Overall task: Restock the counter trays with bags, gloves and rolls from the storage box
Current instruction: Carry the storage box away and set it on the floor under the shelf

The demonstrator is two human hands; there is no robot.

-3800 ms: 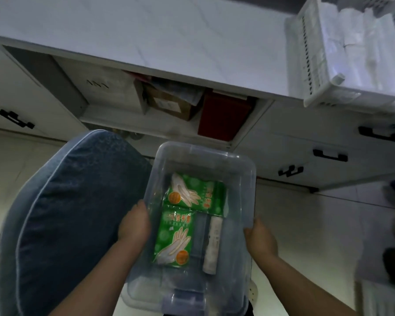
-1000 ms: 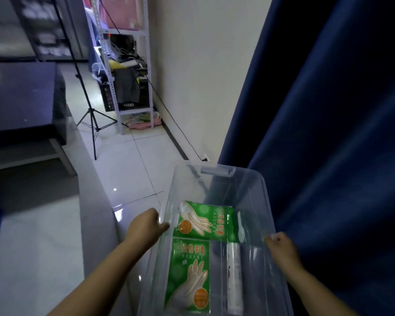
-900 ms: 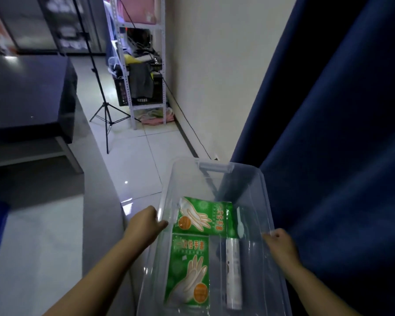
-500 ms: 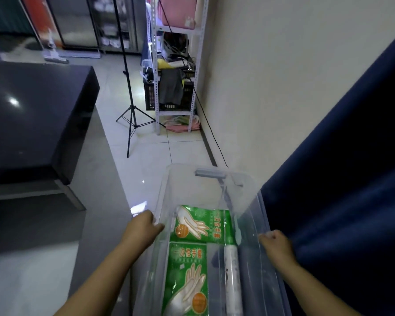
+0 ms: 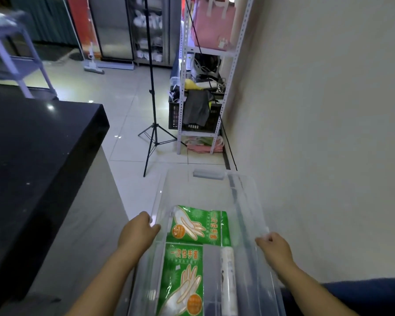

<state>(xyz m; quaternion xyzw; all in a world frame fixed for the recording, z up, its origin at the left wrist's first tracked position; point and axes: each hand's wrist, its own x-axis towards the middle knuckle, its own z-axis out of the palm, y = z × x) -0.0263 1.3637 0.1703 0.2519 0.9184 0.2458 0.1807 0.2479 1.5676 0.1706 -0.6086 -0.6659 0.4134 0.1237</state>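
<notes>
I carry a clear plastic storage box (image 5: 205, 190) in front of me at the bottom middle of the head view. My left hand (image 5: 138, 233) grips its left rim and my right hand (image 5: 274, 248) grips its right rim. Inside lie two green packs of disposable gloves, one crosswise (image 5: 198, 225) and one lengthwise (image 5: 184, 279). A white roll (image 5: 228, 281) lies along the right of the lengthwise pack. The counter trays are out of view.
A black counter (image 5: 37, 156) runs along my left. A bare wall (image 5: 317, 133) stands close on the right, with blue cloth (image 5: 363, 293) at the bottom right. Ahead are a black tripod stand (image 5: 153, 124), a metal shelf rack (image 5: 205, 92) with clutter, and tiled floor (image 5: 123, 92).
I have turned away from the white cabinets and walked with the box; the blue curtain slid off to the right and the wall and rack came closer. Both hands kept their grip.
</notes>
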